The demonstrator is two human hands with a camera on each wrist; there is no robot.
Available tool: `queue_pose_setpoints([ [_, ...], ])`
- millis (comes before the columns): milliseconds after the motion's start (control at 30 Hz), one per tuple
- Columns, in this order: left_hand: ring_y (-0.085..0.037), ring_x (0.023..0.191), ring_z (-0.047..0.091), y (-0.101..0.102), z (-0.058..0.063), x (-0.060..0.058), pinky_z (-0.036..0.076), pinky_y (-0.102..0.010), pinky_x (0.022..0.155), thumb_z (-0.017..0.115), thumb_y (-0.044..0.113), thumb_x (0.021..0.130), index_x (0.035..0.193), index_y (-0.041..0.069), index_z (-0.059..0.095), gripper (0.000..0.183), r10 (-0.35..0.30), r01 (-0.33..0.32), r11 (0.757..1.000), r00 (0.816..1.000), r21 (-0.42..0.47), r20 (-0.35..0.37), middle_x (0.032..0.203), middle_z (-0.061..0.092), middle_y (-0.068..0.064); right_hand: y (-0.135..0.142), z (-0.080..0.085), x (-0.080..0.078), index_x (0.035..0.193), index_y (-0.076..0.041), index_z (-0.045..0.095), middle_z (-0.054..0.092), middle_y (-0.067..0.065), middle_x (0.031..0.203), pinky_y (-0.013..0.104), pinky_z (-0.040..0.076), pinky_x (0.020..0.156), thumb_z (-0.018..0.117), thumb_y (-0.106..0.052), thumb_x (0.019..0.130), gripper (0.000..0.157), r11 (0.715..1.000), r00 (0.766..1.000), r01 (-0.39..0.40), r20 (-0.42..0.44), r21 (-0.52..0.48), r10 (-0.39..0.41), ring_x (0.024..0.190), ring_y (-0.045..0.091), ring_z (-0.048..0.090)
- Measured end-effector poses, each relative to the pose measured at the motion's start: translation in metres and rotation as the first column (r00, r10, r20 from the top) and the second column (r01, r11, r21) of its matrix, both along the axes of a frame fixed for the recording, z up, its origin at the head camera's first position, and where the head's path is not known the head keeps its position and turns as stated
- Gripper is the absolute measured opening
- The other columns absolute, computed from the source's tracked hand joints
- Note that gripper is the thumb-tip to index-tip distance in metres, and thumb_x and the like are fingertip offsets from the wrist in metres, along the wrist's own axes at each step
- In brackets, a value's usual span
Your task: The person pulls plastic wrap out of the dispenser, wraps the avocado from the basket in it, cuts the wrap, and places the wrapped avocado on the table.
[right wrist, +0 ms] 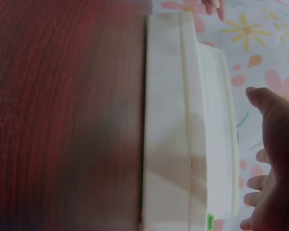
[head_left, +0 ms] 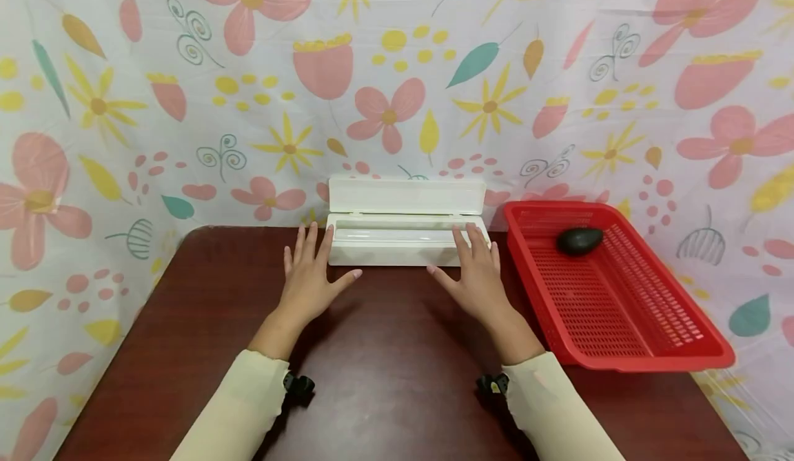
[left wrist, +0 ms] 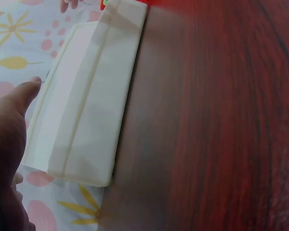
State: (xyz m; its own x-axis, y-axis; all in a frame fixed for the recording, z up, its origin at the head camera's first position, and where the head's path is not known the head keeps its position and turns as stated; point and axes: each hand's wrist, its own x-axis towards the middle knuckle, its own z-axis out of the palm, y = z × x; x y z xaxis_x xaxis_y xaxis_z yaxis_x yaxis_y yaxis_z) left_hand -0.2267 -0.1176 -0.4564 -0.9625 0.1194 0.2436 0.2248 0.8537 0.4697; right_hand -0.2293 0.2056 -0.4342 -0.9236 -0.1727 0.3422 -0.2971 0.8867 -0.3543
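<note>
A long white box (head_left: 384,256), which looks like a cling film dispenser, stands at the table's back edge with its lid (head_left: 406,196) raised. Inside lies a shiny, clear-looking roll (head_left: 397,234). My left hand (head_left: 307,282) is spread at the box's left end, thumb pointing inward. At the right end my right hand (head_left: 480,283) hovers with its fingers extended, overlapping the box in the head view. Neither hand holds anything. The right wrist view shows a small green piece (right wrist: 210,222) on the box's edge.
To the right, a red perforated basket (head_left: 651,363) sits slanted on the table and reaches its right edge. A dark avocado (head_left: 579,241) lies at its far end. Behind the dark brown table (head_left: 397,378) hangs a flower-patterned cloth (head_left: 384,47).
</note>
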Motion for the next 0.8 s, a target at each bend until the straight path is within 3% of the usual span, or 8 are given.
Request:
queue_pose_setpoints([
  [167,-0.030,0.159,-0.013,0.000,-0.003,-0.002,0.000,-0.068,0.122,0.052,0.078,0.088,0.164,0.025,0.009,0.102,0.004,-0.004,1.000,1.000,-0.006,0.009,0.172,-0.008,-0.005,-0.001,-0.001,-0.002,0.160,-0.011,0.028,0.023,0.021,0.165,0.067,0.005,0.123,0.069,-0.052,0.088,0.092,1.000,1.000,0.004,0.001,-0.004,-0.004,0.154,0.040,0.017],
  [433,-0.031,0.159,-0.010,-0.001,-0.002,-0.005,0.004,-0.067,0.123,0.063,0.068,0.088,0.164,0.021,0.010,0.104,-0.007,0.007,0.999,1.000,0.036,-0.012,0.172,0.000,-0.008,-0.002,-0.002,-0.005,0.160,-0.011,0.027,0.021,0.019,0.166,0.066,0.003,0.124,0.068,-0.051,0.090,0.091,1.000,1.000,0.007,0.027,-0.024,-0.007,0.155,0.040,0.015],
  [800,-0.037,0.155,0.018,0.001,-0.004,-0.011,0.024,-0.064,0.119,0.075,0.043,0.090,0.159,0.012,0.031,0.087,-0.014,0.033,0.986,0.993,0.163,-0.118,0.163,0.029,-0.016,0.003,-0.006,-0.010,0.159,-0.008,0.029,0.025,0.021,0.163,0.066,0.007,0.123,0.069,-0.041,0.092,0.085,0.997,1.000,0.019,0.010,-0.073,-0.018,0.154,0.043,0.017],
])
